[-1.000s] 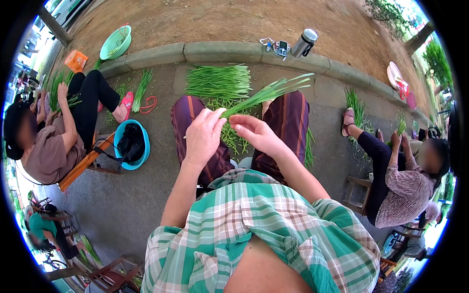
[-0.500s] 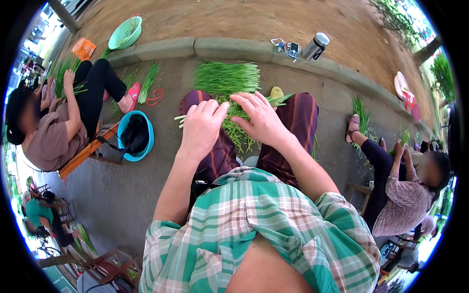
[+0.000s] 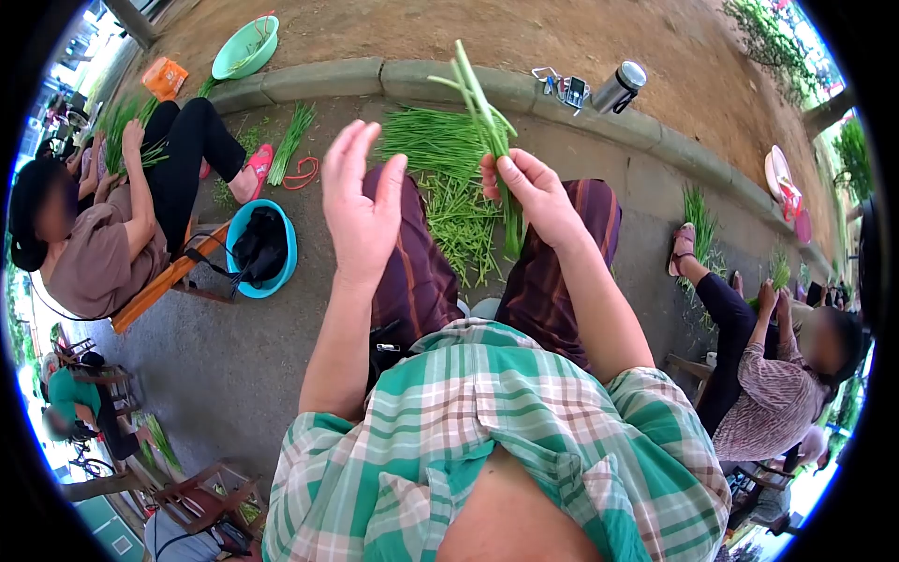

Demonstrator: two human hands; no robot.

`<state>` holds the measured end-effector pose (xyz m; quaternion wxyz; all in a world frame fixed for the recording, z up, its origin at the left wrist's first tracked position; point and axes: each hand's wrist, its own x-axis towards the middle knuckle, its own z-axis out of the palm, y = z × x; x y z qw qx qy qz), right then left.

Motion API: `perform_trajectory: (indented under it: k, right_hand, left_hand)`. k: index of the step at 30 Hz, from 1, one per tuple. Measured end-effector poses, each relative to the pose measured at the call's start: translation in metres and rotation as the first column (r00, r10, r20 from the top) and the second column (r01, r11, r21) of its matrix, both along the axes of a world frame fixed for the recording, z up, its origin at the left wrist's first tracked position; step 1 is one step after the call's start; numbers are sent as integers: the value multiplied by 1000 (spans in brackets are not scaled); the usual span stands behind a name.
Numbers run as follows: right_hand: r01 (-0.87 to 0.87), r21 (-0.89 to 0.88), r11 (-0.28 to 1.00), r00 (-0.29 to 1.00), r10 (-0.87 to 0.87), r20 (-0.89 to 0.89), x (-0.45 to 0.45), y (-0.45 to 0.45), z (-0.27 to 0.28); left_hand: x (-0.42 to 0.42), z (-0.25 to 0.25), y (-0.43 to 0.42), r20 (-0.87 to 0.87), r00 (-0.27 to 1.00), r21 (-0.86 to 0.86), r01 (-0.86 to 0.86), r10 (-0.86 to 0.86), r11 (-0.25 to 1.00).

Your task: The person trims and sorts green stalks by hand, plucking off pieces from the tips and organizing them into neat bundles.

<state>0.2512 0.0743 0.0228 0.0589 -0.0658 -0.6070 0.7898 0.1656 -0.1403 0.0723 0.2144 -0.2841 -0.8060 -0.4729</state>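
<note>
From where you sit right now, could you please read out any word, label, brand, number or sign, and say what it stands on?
None can be read.
Orange bag: pale marks, too blurred.
Phone-like device: too small.
Metal flask: no lettering discernible.

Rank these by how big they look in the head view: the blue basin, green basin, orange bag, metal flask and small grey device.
1. Blue basin
2. Green basin
3. Orange bag and metal flask, too alike to rank
4. Grey device

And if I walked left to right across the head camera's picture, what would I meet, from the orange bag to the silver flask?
Orange bag → green basin → left hand → right hand → silver flask.
</note>
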Motion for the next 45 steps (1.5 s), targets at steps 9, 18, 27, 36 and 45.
perform_trajectory:
  k: [9,18,27,36,45]
  right_hand:
    - [240,-10,971,962,-239,-130,7,25,12]
    - [184,-469,864,956,-269,-120,51,82,38]
    - [280,573,770,680,-581,448,169,211,-65]
    - [-9,883,470,433,-794,427,211,191,-268]
    - [-80,888,452,317,-833,453,185,200,-342]
  left_hand:
    - [8,-33,36,264,944,32,199,-201,979]
    - [-7,-54,69,461,843,43,291,-278,956]
    - [-36,-98,89,653,712,26,320,-259,947]
    - [-55,-132,119,787,588,-61,373,-185,926]
    - [-53,-130,146,853,499,-89,424,-150,901]
